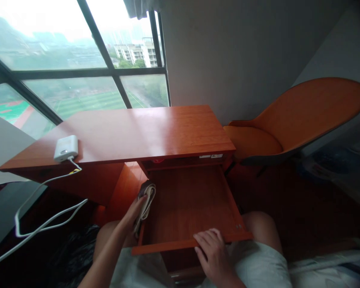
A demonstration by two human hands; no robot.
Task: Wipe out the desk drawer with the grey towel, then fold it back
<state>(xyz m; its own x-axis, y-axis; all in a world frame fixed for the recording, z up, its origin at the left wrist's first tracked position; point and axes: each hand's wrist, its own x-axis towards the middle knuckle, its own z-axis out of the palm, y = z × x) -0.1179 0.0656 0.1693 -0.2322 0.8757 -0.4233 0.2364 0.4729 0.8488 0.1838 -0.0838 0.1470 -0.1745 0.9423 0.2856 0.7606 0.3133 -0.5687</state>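
Note:
A wooden drawer (189, 200) is pulled out of the reddish-brown desk (144, 132) in front of me. My left hand (138, 210) grips a folded cloth (148, 200), beige with a dark part, at the drawer's left side wall. Over the top edge of the drawer's front panel (180, 245) lie the fingers of my right hand (210, 250), its thumb below on the outer face. Nothing lies on the visible drawer bottom.
A white power adapter (66, 148) sits on the desk's left end, its white cable (45, 230) looping down at the left. An orange chair (303, 116) stands at the right. A black plastic bag (75, 248) lies low on the left. Windows (78, 94) rise behind the desk.

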